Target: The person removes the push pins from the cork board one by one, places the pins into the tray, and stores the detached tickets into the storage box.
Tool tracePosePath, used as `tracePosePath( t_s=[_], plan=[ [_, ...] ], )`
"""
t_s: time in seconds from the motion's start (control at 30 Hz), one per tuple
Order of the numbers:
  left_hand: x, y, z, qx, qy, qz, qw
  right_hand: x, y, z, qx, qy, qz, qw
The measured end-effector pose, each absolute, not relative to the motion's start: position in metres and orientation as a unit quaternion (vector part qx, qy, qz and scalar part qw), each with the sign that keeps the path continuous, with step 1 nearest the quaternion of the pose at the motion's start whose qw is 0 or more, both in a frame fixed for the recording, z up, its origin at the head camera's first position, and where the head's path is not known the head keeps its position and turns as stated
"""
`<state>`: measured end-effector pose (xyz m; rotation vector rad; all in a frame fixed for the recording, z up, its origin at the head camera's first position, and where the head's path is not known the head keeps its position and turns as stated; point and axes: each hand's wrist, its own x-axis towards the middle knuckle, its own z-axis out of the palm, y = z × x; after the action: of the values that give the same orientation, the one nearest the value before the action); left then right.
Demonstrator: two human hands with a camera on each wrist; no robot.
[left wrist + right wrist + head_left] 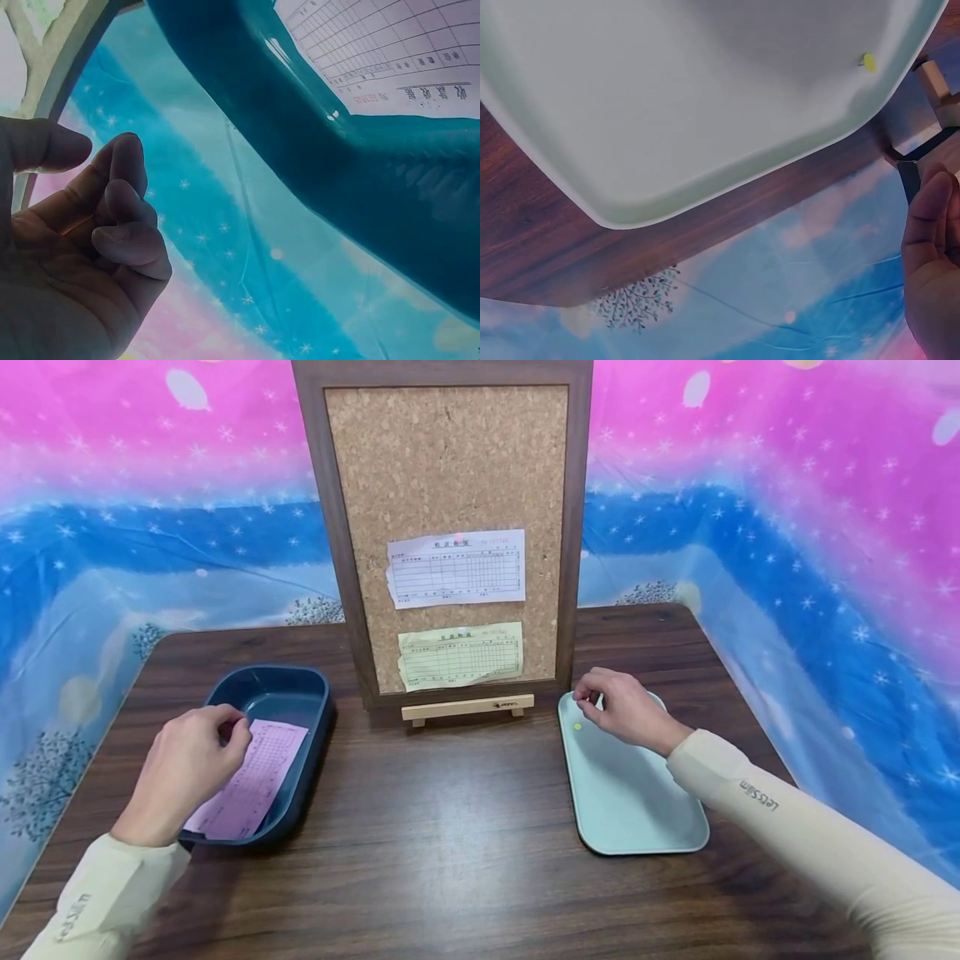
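My left hand [187, 768] hovers over a dark blue tray [318, 718] that holds a pink printed slip [262, 768]. In the left wrist view, that hand's fingers are loosely bent, with a gap between thumb and forefinger and nothing in them. Above the far left corner of a pale green tray [637, 810] is my right hand [626, 706], its fingers bent. No object shows in it; its fingertips are partly cut off in the right wrist view. A small yellow-green tack [868, 62] lies in the pale tray, just below the right fingertips in the head view.
A framed cork board [450, 460] stands upright at the back centre on a wooden easel [468, 708]. A white slip [457, 572] and a yellow-green slip [461, 656] are fixed to it. Brown wooden tabletop [442, 827] lies between the trays. Patterned cloth [825, 527] hangs behind.
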<state>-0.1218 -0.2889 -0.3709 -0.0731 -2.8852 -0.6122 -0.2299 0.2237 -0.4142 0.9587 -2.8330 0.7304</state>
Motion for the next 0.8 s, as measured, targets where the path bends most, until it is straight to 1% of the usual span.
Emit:
tracePosePath(
  t_s=[0.2, 0.47, 0.8],
  plan=[
    [-0.123, -0.285, -0.37, -0.031, -0.972, -0.211, 0.098, -0.224, 0.218, -0.411, 0.335, -0.908, 0.248, 0.03],
    [-0.125, -0.274, -0.364, -0.052, -0.969, -0.215, 0.109, -0.219, 0.21, -0.406, 0.364, -0.896, 0.245, 0.064],
    [-0.13, -0.26, -0.354, -0.062, -0.965, -0.224, 0.125, -0.229, 0.197, -0.384, 0.386, -0.891, 0.228, 0.074]
  ],
)
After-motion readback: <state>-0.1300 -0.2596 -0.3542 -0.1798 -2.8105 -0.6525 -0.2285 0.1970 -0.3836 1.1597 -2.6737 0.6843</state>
